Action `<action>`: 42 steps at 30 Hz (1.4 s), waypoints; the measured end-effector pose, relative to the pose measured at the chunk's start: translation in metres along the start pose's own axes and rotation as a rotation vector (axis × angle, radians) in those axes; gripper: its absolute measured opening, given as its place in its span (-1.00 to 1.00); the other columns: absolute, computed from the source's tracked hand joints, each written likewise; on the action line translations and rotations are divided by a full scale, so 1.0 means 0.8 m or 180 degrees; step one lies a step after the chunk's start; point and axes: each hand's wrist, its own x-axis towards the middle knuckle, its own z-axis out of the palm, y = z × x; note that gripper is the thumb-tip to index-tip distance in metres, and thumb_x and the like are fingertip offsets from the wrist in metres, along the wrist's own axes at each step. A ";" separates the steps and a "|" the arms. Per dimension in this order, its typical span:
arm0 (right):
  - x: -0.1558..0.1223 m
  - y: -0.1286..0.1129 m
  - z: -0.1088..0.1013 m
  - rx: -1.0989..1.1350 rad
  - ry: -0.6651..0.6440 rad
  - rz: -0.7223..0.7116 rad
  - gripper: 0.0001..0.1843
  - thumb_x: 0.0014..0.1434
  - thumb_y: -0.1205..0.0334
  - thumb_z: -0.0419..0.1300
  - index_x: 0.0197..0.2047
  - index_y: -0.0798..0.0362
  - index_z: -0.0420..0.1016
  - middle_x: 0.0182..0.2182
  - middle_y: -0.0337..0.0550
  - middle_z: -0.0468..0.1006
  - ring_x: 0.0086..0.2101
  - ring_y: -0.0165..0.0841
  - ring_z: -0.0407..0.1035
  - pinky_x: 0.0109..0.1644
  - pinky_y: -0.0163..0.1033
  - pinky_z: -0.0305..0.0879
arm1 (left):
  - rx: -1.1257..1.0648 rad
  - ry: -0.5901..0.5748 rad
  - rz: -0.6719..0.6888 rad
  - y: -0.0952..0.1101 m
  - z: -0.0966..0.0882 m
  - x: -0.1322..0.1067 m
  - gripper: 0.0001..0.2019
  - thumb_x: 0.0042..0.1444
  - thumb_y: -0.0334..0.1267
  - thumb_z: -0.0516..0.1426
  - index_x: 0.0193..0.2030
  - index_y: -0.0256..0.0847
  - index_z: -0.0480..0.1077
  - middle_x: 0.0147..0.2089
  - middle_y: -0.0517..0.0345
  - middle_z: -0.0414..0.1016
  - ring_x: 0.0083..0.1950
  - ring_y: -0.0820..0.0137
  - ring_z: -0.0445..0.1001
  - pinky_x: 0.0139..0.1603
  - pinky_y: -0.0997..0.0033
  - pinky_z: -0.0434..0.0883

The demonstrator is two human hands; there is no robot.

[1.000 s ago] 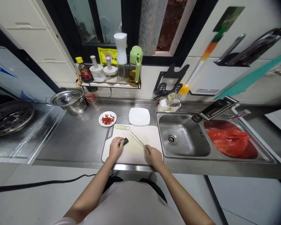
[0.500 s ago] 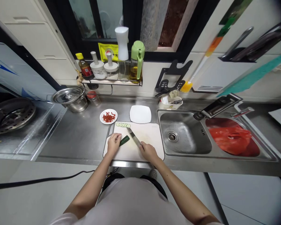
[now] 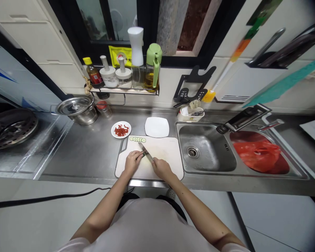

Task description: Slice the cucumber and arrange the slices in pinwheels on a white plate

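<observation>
A white cutting board [image 3: 164,154] lies on the steel counter in front of me. My left hand [image 3: 132,161] is curled over a dark green cucumber piece, which is almost wholly hidden under the fingers. My right hand [image 3: 160,168] grips the handle of a knife [image 3: 145,151]. Its blade points up and left and meets the left hand's fingertips. A short row of cucumber slices [image 3: 137,139] rests along the board's far edge.
A small plate of red chilli pieces [image 3: 121,130] and an empty white square plate [image 3: 156,126] sit behind the board. To the right is a double sink [image 3: 207,154], its right basin holding a red bag [image 3: 257,155]. A lidded steel pot [image 3: 77,109] stands far left.
The knife has swung left across the board until its blade reaches my left hand. The green cucumber piece, visible before beside the fingers, is now covered by them.
</observation>
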 end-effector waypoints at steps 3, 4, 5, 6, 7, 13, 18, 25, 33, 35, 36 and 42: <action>0.001 -0.002 0.001 -0.0017 0.0002 -0.0022 -0.65 0.37 0.16 -0.20 -0.01 0.10 0.31 -0.19 0.02 0.55 -0.17 -0.24 0.43 -0.20 -0.27 0.19 | 0.0020 -0.0017 0.0051 -0.003 0.002 0.000 -0.79 0.22 -0.22 0.08 -0.13 -0.12 0.53 -0.18 0.08 0.54 -0.12 0.36 0.46 -0.05 0.29 0.41; 0.001 -0.003 0.001 -0.0018 -0.0017 -0.0019 -0.66 0.37 0.17 -0.20 -0.01 0.10 0.31 -0.20 0.02 0.55 -0.17 -0.25 0.43 -0.20 -0.27 0.19 | 0.0027 -0.0020 0.0061 -0.003 0.002 -0.001 -0.79 0.22 -0.22 0.08 -0.13 -0.12 0.53 -0.18 0.08 0.53 -0.11 0.35 0.46 -0.05 0.29 0.41; 0.001 -0.004 0.000 -0.0020 -0.0037 -0.0014 -0.66 0.37 0.17 -0.20 -0.02 0.10 0.31 -0.20 0.02 0.55 -0.17 -0.25 0.43 -0.19 -0.27 0.20 | 0.0035 -0.0024 0.0069 -0.004 0.003 -0.001 -0.79 0.22 -0.22 0.08 -0.13 -0.13 0.53 -0.18 0.07 0.53 -0.11 0.35 0.45 -0.05 0.29 0.41; 0.001 -0.005 0.000 -0.0027 -0.0047 -0.0006 -0.66 0.37 0.17 -0.20 -0.01 0.10 0.31 -0.19 0.02 0.54 -0.16 -0.25 0.43 -0.19 -0.27 0.20 | 0.0042 -0.0029 0.0078 -0.005 0.003 -0.001 -0.79 0.22 -0.22 0.08 -0.13 -0.13 0.53 -0.17 0.07 0.53 -0.11 0.35 0.45 -0.04 0.29 0.41; 0.001 -0.005 0.000 -0.0037 -0.0053 0.0003 -0.66 0.37 0.17 -0.20 -0.01 0.10 0.31 -0.19 0.02 0.54 -0.16 -0.25 0.43 -0.18 -0.27 0.20 | 0.0048 -0.0032 0.0087 -0.005 0.004 -0.001 -0.79 0.22 -0.22 0.08 -0.13 -0.13 0.53 -0.17 0.07 0.53 -0.11 0.35 0.45 -0.05 0.29 0.41; 0.002 -0.006 0.001 -0.0104 -0.0034 -0.0004 -0.67 0.36 0.18 -0.19 -0.01 0.10 0.31 -0.19 0.04 0.55 -0.15 -0.23 0.44 -0.18 -0.25 0.22 | 0.0064 -0.0027 0.0096 -0.005 0.005 -0.002 -0.79 0.23 -0.22 0.07 -0.12 -0.12 0.53 -0.14 0.07 0.53 -0.09 0.34 0.44 -0.03 0.27 0.41; 0.001 -0.004 0.001 -0.0106 -0.0082 -0.0029 -0.68 0.35 0.22 -0.17 -0.02 0.11 0.32 -0.20 0.04 0.56 -0.16 -0.23 0.45 -0.18 -0.24 0.23 | 0.0067 -0.0033 0.0111 -0.006 0.005 -0.002 -0.78 0.23 -0.22 0.06 -0.12 -0.12 0.52 -0.14 0.06 0.54 -0.08 0.33 0.44 -0.02 0.26 0.41; -0.007 0.001 0.003 -0.0110 -0.0073 -0.0039 -0.69 0.32 0.27 -0.15 -0.02 0.13 0.35 -0.21 0.05 0.56 -0.15 -0.21 0.45 -0.17 -0.23 0.23 | 0.0112 -0.0016 0.0184 -0.006 0.007 -0.004 -0.78 0.23 -0.21 0.06 -0.12 -0.12 0.52 -0.13 0.06 0.54 -0.07 0.33 0.44 -0.02 0.25 0.41; -0.030 0.006 0.002 -0.0102 -0.0252 0.0043 -0.71 0.29 0.33 -0.11 -0.06 0.14 0.37 -0.22 0.08 0.55 -0.19 -0.21 0.45 -0.23 -0.23 0.23 | 0.0102 -0.0021 0.0191 0.001 0.003 -0.004 -0.77 0.24 -0.21 0.05 -0.12 -0.11 0.52 -0.13 0.05 0.53 -0.07 0.33 0.44 -0.02 0.23 0.42; -0.034 0.008 0.002 -0.0091 -0.0265 0.0048 -0.72 0.28 0.33 -0.10 -0.06 0.13 0.37 -0.22 0.07 0.54 -0.19 -0.21 0.45 -0.22 -0.23 0.23 | 0.0090 -0.0020 0.0173 0.000 0.004 -0.004 -0.77 0.24 -0.22 0.05 -0.12 -0.11 0.52 -0.13 0.05 0.53 -0.07 0.33 0.44 -0.01 0.23 0.42; -0.035 0.009 0.002 -0.0088 -0.0268 0.0047 -0.72 0.28 0.33 -0.10 -0.06 0.13 0.37 -0.22 0.07 0.54 -0.19 -0.20 0.45 -0.23 -0.22 0.23 | 0.0089 -0.0013 0.0165 0.000 0.004 -0.004 -0.78 0.24 -0.22 0.05 -0.12 -0.11 0.52 -0.13 0.05 0.53 -0.07 0.33 0.44 -0.01 0.23 0.42; -0.034 0.007 -0.001 -0.0099 -0.0257 0.0063 -0.70 0.27 0.35 -0.10 -0.04 0.13 0.39 -0.22 0.08 0.55 -0.17 -0.20 0.45 -0.21 -0.21 0.24 | 0.0093 -0.0028 0.0185 -0.003 0.005 -0.003 -0.78 0.24 -0.23 0.05 -0.11 -0.11 0.52 -0.12 0.05 0.52 -0.06 0.33 0.44 -0.01 0.25 0.41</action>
